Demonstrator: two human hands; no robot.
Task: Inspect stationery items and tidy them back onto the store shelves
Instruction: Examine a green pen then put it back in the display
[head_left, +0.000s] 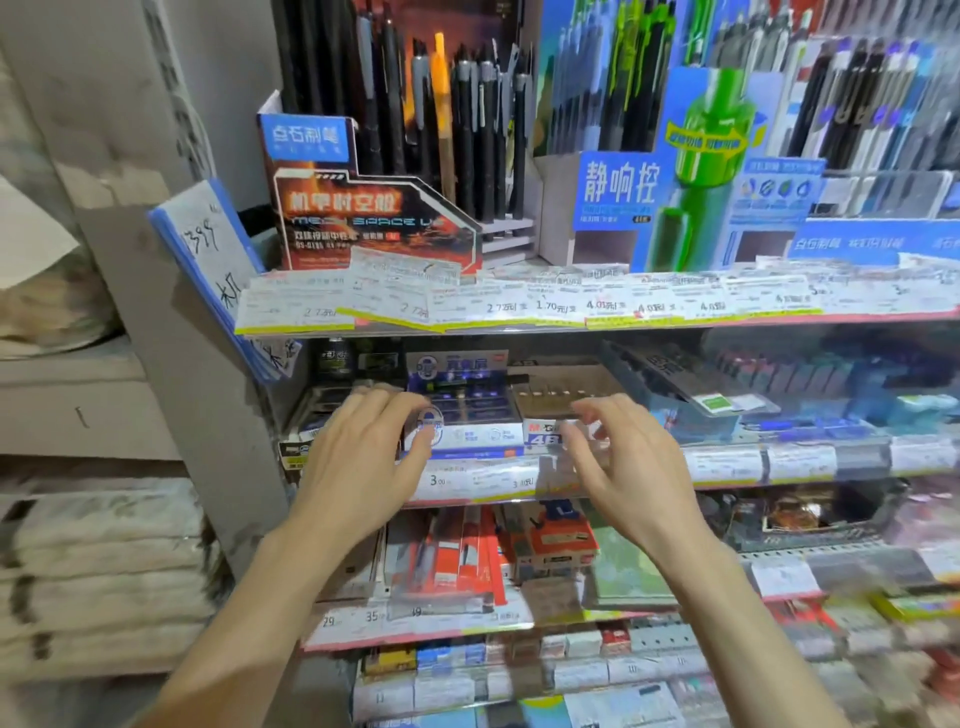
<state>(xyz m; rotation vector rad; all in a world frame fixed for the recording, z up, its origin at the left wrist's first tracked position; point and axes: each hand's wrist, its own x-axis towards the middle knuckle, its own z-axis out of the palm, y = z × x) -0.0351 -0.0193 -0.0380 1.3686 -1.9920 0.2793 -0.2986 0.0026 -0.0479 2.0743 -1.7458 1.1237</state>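
My left hand (366, 457) hovers with fingers spread in front of the second shelf, its fingertips at the left side of a blue and white box (465, 410) of small stationery items. My right hand (631, 462) is held out with fingers apart and curled, in front of a grey box marked 4B (556, 410) next to the blue one. Neither hand holds anything. Both boxes stand on the shelf (779, 462) behind its price-tag strip.
Above, the top shelf (571, 306) carries pen display stands: a red and black one (374, 208) and a blue one with a green pen picture (696, 171). Lower shelves hold red packs (457, 561) and small boxes. A blue folder (208, 254) leans at the left end. Stacked paper lies at left.
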